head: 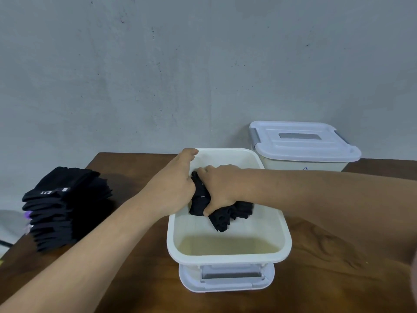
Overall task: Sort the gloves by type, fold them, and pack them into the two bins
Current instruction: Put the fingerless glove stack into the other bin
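A scuffed grey wall [158, 64] rose behind the brown wooden surface [338, 256]. An open white bin [228, 258] sat before a lidded bin [302, 143], with stacked black gloves [67, 206] well to the left. Inside the open bin, the right hand [223, 188] curled its grip round a black glove bundle [225, 215]. The left hand [178, 186] touched the bundle, but its fingers were hidden and its grip could not be told.

Left of the white bin [228, 256], the left hand [176, 188] and forearm are bare as far as they show; right of the bin, the right hand [223, 188] and forearm are equally uncovered.
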